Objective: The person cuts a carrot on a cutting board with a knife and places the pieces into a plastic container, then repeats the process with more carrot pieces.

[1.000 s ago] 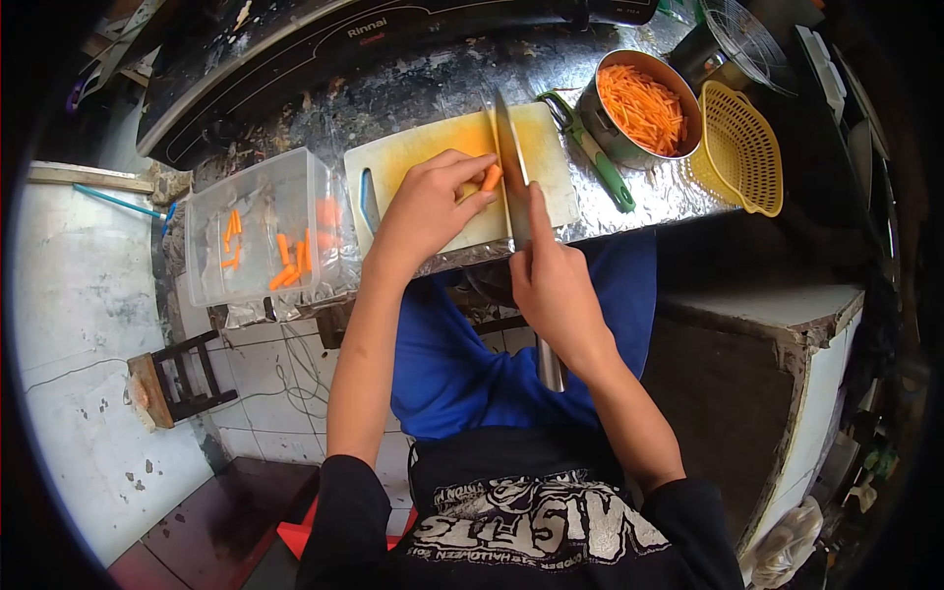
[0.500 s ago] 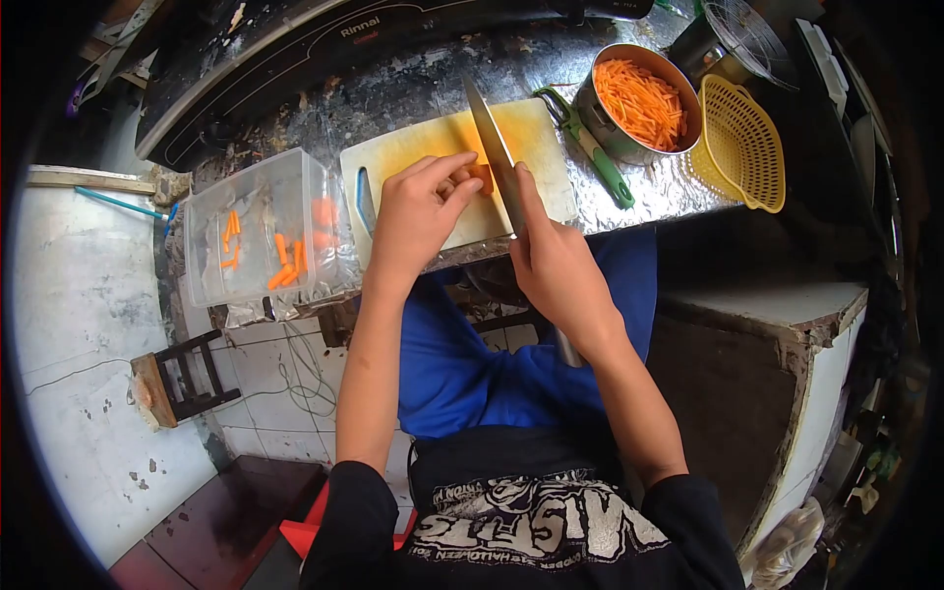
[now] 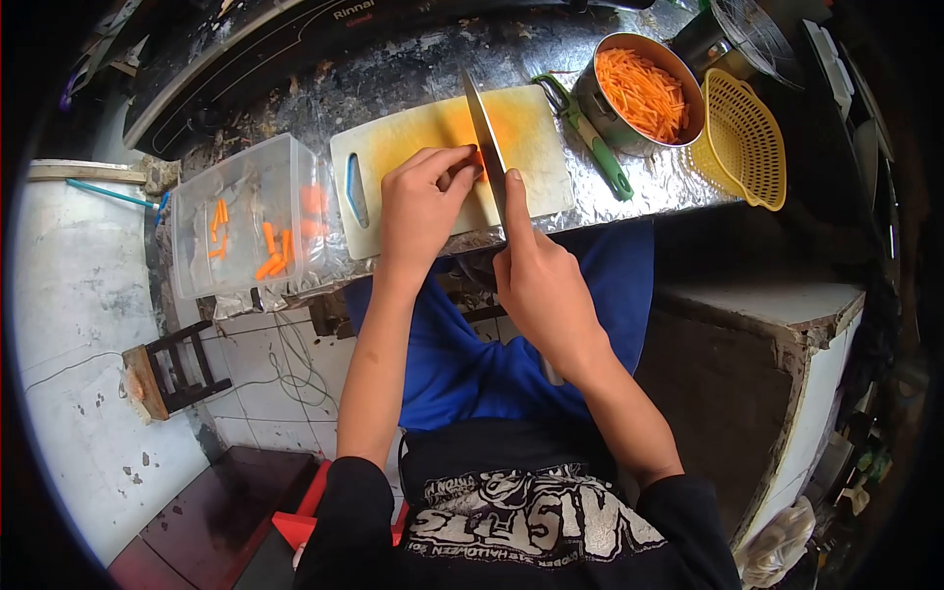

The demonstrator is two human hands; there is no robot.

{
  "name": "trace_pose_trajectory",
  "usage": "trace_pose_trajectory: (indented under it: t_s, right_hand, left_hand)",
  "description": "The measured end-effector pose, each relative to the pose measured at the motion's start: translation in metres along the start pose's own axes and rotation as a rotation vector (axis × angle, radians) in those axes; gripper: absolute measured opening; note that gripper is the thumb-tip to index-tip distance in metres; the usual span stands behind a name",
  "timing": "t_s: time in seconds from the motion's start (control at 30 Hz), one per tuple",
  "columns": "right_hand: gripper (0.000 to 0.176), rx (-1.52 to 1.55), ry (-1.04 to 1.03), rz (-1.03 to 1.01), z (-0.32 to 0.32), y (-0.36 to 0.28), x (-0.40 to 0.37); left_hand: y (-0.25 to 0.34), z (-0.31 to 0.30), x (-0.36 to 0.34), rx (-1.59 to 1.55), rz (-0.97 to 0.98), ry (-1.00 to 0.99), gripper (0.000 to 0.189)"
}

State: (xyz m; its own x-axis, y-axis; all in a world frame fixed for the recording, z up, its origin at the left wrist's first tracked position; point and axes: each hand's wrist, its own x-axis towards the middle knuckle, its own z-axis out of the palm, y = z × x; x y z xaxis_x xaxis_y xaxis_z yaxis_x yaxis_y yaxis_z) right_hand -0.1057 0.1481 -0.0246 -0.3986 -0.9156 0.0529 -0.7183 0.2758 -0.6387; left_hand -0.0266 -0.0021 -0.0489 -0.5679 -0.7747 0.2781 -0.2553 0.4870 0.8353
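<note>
My left hand (image 3: 421,205) presses a small carrot piece (image 3: 476,167) down on the pale cutting board (image 3: 413,147), with the fingertips curled over it. My right hand (image 3: 536,280) grips the handle of a large knife (image 3: 484,133), index finger stretched along the blade's spine. The blade stands edge-down right beside my left fingertips, against the carrot piece. Most of the carrot is hidden under my fingers.
A clear plastic tub (image 3: 246,221) with several carrot pieces sits left of the board. A metal pot (image 3: 644,93) of carrot strips, a green-handled peeler (image 3: 595,147) and a yellow strainer (image 3: 742,147) lie to the right. An induction cooktop (image 3: 295,39) runs along the back of the foil-covered counter.
The knife has shifted left and its tip has swung toward the board's far edge. My left hand has drawn the carrot piece slightly left. The view has tilted a little.
</note>
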Motion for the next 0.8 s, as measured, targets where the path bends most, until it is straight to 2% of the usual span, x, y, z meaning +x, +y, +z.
trace_pose_trajectory:
  t_s: [0.23, 0.37, 0.63, 0.8]
  right_hand:
    - [0.082, -0.086, 0.025, 0.019, 0.008, -0.013, -0.017]
    - [0.085, -0.136, -0.096, 0.126, 0.004, -0.025, -0.024]
    - [0.084, -0.228, -0.124, 0.101, 0.004, -0.032, -0.021]
    - [0.082, -0.173, -0.145, 0.103, 0.002, -0.032, -0.007]
  left_hand:
    - [-0.003, 0.001, 0.000, -0.039, -0.047, 0.010, 0.018]
    - [-0.009, 0.001, 0.001, -0.100, -0.011, 0.008, 0.015]
    - [-0.011, -0.004, 0.004, 0.004, 0.013, -0.014, 0.015]
    - [-0.012, -0.003, 0.005, -0.103, -0.031, -0.031, 0.015]
